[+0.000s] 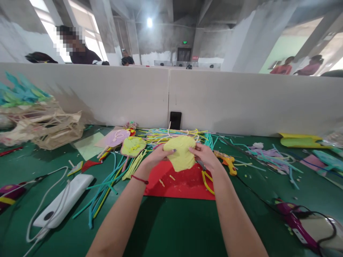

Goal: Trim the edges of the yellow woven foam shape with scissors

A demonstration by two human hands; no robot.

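Observation:
A pale yellow piece with a textured face and an uneven, rounded outline [180, 153] is held up above a red sheet [177, 187]. My left hand [158, 155] grips its left edge, thumb on the near face. On the opposite edge, my right hand [205, 155] pinches it the same way. Small yellow scraps lie on the red sheet. Beside my right wrist, yellow-handled scissors [207, 182] rest on the sheet, their blades partly hidden by the hand. An orange glue gun [227, 162] lies just to the right.
Colourful pipe-cleaner-like stems [107, 185] lie left and behind. A yellow-green shell-like piece [133, 146] and a lilac one [117, 138] sit at left. A white power bank [64, 201] with cable lies front left. A phone [175, 120] leans on the white partition [120, 94]. People stand beyond.

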